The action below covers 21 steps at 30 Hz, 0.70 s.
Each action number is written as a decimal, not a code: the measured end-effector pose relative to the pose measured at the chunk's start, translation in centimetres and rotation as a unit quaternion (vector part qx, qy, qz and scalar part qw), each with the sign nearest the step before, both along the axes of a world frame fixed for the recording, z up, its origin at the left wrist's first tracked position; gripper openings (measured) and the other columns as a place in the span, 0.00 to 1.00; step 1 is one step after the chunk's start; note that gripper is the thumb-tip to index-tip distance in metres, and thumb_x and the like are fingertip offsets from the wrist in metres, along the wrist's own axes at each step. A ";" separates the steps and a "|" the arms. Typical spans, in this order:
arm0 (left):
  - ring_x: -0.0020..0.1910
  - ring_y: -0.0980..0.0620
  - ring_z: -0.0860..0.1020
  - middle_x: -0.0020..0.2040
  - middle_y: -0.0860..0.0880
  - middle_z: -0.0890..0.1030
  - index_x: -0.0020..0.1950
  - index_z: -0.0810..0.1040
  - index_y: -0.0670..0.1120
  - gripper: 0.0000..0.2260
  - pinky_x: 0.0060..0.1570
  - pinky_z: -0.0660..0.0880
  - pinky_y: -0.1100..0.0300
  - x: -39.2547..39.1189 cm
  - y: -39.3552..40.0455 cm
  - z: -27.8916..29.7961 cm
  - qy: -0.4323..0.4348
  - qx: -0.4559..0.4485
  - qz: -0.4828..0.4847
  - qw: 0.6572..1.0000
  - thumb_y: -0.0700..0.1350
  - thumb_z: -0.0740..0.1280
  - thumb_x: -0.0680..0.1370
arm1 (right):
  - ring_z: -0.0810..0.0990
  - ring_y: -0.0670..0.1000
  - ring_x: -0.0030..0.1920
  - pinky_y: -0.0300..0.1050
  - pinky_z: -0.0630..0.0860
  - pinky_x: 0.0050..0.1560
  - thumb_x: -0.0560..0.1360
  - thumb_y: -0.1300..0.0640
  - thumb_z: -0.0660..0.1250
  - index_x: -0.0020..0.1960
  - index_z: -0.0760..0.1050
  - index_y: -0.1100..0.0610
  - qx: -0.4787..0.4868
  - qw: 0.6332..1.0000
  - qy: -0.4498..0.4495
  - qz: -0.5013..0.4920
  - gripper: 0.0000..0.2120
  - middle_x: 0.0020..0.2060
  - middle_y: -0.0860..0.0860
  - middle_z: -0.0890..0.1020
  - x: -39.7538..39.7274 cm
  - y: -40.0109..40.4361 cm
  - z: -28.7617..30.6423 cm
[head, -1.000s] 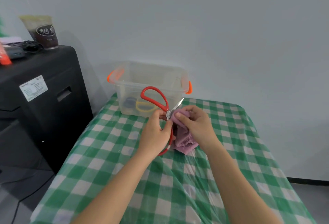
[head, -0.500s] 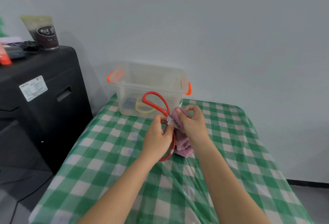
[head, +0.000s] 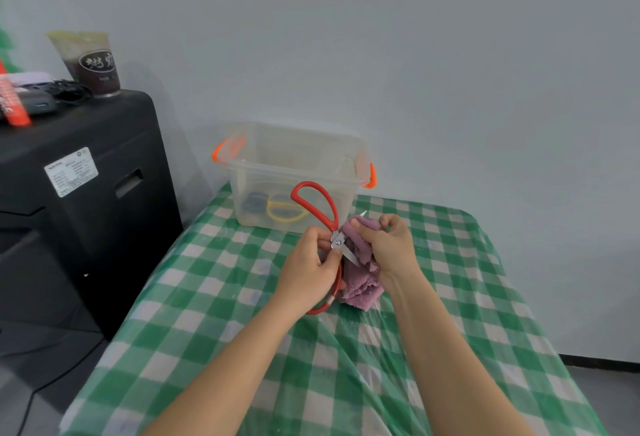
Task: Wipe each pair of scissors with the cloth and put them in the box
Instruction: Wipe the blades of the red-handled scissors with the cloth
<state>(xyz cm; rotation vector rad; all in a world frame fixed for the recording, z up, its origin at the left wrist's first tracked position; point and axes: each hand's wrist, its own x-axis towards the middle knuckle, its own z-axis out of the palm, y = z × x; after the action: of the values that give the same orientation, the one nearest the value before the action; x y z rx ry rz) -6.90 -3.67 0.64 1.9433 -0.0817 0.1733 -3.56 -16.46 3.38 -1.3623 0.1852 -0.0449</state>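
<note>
Red-handled scissors [head: 313,205] are held open over the checked table, pinched near the pivot by my left hand [head: 310,273]. One red loop sticks up in front of the box, the other hangs below my left palm. My right hand [head: 389,245] grips a purple cloth [head: 362,285] wrapped round one blade, whose tip pokes out above the cloth. The other blade points down between my hands. Behind stands the clear plastic box [head: 294,155] with orange handles; a yellow-handled pair [head: 285,212] and a dark-handled pair [head: 254,202] lie in it.
The table [head: 214,300] carries a green-and-white checked cover under clear film. A black cabinet [head: 79,193] stands close on the left, with a drink cup [head: 93,63], cables and a red object on top. A grey wall rises behind the box.
The scissors' blades have opened wider. My right hand has slid the cloth along the upper blade, so that its tip shows again. Both hands stay in front of the box.
</note>
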 end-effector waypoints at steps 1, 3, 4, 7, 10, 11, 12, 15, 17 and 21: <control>0.34 0.50 0.83 0.50 0.56 0.76 0.54 0.70 0.50 0.04 0.47 0.78 0.46 0.1 0.0 0.2 0.007 -0.007 -0.002 1.000 0.47 0.63 0.81 | 0.66 0.47 0.15 0.35 0.62 0.16 0.74 0.65 0.72 0.43 0.61 0.56 0.007 1.000 -0.002 0.001 0.18 0.25 0.57 0.72 0.0 0.0 0.2; 0.31 0.52 0.83 0.50 0.55 0.76 0.55 0.70 0.49 0.05 0.44 0.79 0.50 0.1 0.1 0.6 0.016 -0.009 -0.004 1.000 0.47 0.62 0.81 | 0.71 0.47 0.18 0.37 0.67 0.18 0.74 0.65 0.72 0.45 0.64 0.57 0.014 1.000 -0.015 0.010 0.16 0.27 0.58 0.75 -0.2 0.0 0.5; 0.31 0.53 0.83 0.50 0.55 0.76 0.55 0.70 0.49 0.04 0.43 0.79 0.51 0.1 0.2 0.8 0.016 -0.007 -0.004 1.000 0.47 0.62 0.81 | 0.75 0.48 0.22 0.39 0.73 0.21 0.73 0.66 0.73 0.47 0.65 0.58 0.006 0.999 -0.022 0.027 0.16 0.30 0.57 0.78 -0.4 0.0 0.6; 0.31 0.54 0.83 0.48 0.56 0.76 0.50 0.68 0.53 0.03 0.41 0.77 0.53 0.1 0.4 1.1 0.010 0.007 0.000 1.000 0.47 0.62 0.81 | 0.81 0.51 0.32 0.44 0.80 0.34 0.70 0.67 0.75 0.50 0.66 0.58 -0.058 0.995 -0.019 0.079 0.18 0.36 0.56 0.83 -0.5 0.2 1.0; 0.30 0.56 0.82 0.47 0.57 0.75 0.52 0.67 0.51 0.03 0.39 0.75 0.57 -0.1 0.2 1.1 0.008 0.039 -0.011 0.999 0.47 0.61 0.82 | 0.79 0.53 0.31 0.49 0.78 0.40 0.69 0.66 0.76 0.47 0.67 0.56 -0.071 0.996 0.006 0.045 0.19 0.28 0.52 0.81 -0.1 0.3 0.9; 0.30 0.56 0.82 0.46 0.57 0.76 0.53 0.68 0.50 0.03 0.39 0.75 0.57 -0.2 0.2 1.1 0.005 0.050 -0.014 0.999 0.47 0.61 0.82 | 0.79 0.54 0.33 0.52 0.78 0.43 0.69 0.67 0.76 0.46 0.66 0.55 -0.053 0.998 0.016 0.033 0.19 0.28 0.52 0.81 0.1 0.3 0.8; 0.31 0.56 0.82 0.46 0.57 0.76 0.54 0.68 0.49 0.04 0.40 0.76 0.57 -0.3 0.2 1.2 0.003 0.058 -0.017 0.998 0.46 0.61 0.82 | 0.79 0.55 0.35 0.54 0.78 0.46 0.69 0.68 0.75 0.45 0.66 0.55 -0.028 0.999 0.025 0.027 0.19 0.29 0.53 0.81 0.1 0.3 0.6; 0.31 0.56 0.82 0.47 0.56 0.77 0.54 0.68 0.48 0.04 0.45 0.78 0.51 -0.2 0.4 1.2 0.004 0.064 -0.025 0.998 0.46 0.61 0.81 | 0.81 0.53 0.35 0.51 0.79 0.42 0.70 0.70 0.73 0.43 0.64 0.56 0.036 0.998 0.047 0.021 0.19 0.34 0.56 0.80 0.3 0.4 0.2; 0.31 0.55 0.82 0.48 0.56 0.77 0.54 0.69 0.48 0.04 0.46 0.78 0.49 -0.3 0.5 1.2 0.009 0.064 -0.028 0.998 0.46 0.61 0.81 | 0.82 0.51 0.34 0.49 0.79 0.39 0.70 0.72 0.72 0.43 0.63 0.56 0.074 0.996 0.052 0.010 0.19 0.35 0.55 0.80 0.5 0.3 0.1; 0.31 0.53 0.83 0.48 0.56 0.77 0.53 0.69 0.48 0.04 0.43 0.79 0.50 -0.6 0.7 1.0 0.026 0.047 -0.039 0.998 0.46 0.62 0.82 | 0.81 0.52 0.36 0.47 0.79 0.41 0.71 0.72 0.70 0.43 0.62 0.55 0.123 0.990 0.061 -0.026 0.19 0.37 0.55 0.79 1.2 0.1 -0.1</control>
<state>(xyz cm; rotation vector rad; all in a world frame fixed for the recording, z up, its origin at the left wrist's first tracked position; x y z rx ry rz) -7.53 -2.97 1.59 2.0332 -0.1326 0.0680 -2.37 -16.36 3.29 -1.1143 0.3182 0.0182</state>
